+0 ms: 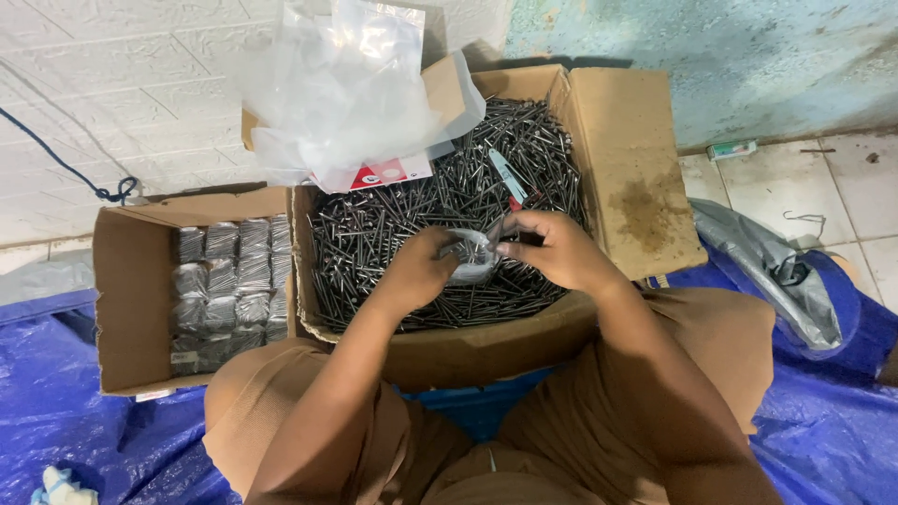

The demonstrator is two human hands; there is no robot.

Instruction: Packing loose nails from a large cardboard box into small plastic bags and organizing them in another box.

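Observation:
My left hand (423,269) and my right hand (552,249) meet over a big cardboard box (627,168) filled with loose dark nails (393,220). Between them they hold a small clear plastic bag (472,257) with some nails inside. The left hand grips the bag's left side, and the right hand pinches its right edge. A small tool with a pale blue handle (506,176) lies on the nails just beyond my hands.
A smaller cardboard box (122,299) on the left holds rows of filled nail packets (229,281). A heap of empty clear bags (346,84) rests on the big box's far flap. Blue tarp (56,402) covers the floor; grey plastic (776,271) lies at right.

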